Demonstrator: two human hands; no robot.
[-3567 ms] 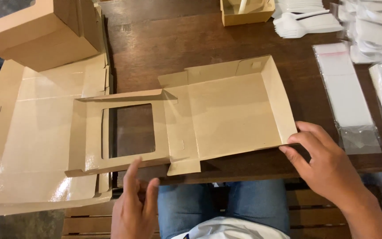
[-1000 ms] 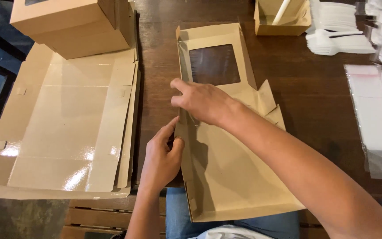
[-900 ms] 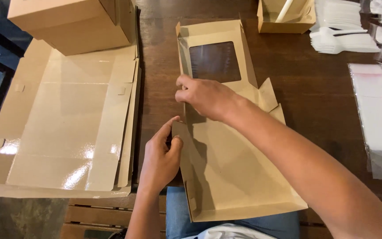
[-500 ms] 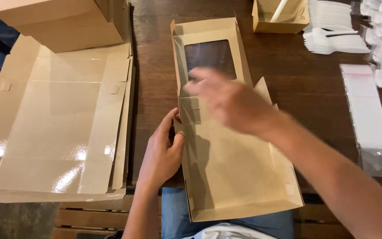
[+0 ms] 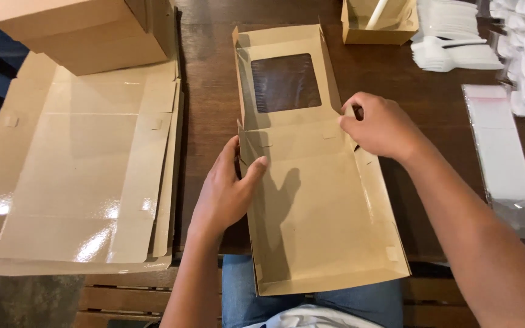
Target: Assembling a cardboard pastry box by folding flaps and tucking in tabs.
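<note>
Both hands grip the kraft window box [image 5: 317, 200]: left hand [image 5: 229, 188] its left wall, right hand [image 5: 381, 124] its right.

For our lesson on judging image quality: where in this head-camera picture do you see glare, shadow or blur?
Head view: bright glare patches on the glossy flat cardboard sheets at left; the left hand throws a soft dark shadow onto the folding window box; the right hand and the box edges look sharp; the dark wooden table is dim, with little detail.
</note>
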